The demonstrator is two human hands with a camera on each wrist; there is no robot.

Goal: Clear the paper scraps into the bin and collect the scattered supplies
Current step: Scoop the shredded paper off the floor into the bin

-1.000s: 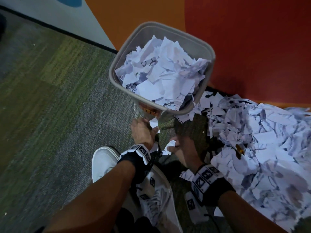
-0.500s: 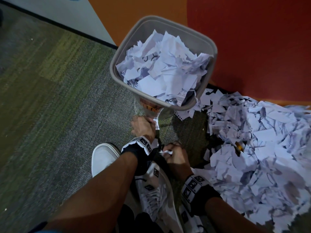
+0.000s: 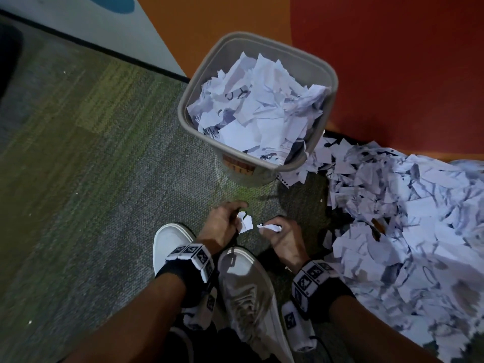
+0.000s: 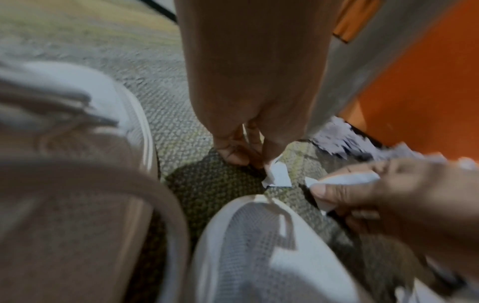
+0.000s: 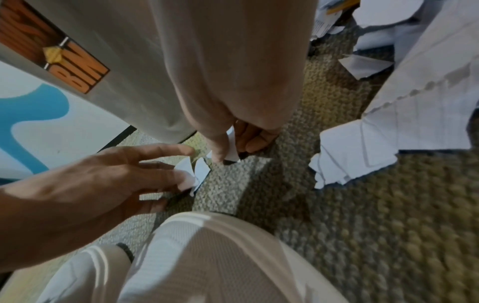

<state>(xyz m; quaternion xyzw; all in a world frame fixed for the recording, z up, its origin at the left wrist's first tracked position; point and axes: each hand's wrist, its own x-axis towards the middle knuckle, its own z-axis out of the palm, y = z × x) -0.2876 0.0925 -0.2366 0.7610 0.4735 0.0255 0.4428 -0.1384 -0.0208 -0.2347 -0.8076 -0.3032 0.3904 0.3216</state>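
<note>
A grey bin (image 3: 189, 119), heaped with torn white paper, stands on the carpet against the orange wall. A wide pile of paper scraps (image 3: 408, 221) covers the floor to its right. My left hand (image 3: 239, 218) pinches a small white scrap (image 3: 247, 224) just above the carpet, in front of my shoes. My right hand (image 3: 272, 229) grips a crumpled scrap (image 3: 271, 227) close beside it. The left wrist view shows the left fingertips (image 4: 237, 157) on their scrap (image 4: 278, 175). In the right wrist view the right fingers (image 5: 249, 141) curl round their scrap (image 5: 232, 152).
My two white shoes (image 3: 246, 284) stand right under the hands. A small orange-brown object (image 3: 377, 224) lies half buried in the pile. Green-grey carpet (image 3: 91, 166) stretches to the left. The bin's side carries an orange label (image 5: 77, 63).
Both hands have drawn back from the foot of the bin toward my shoes, each still holding a scrap. The left hand's scrap came off the floor by the bin.
</note>
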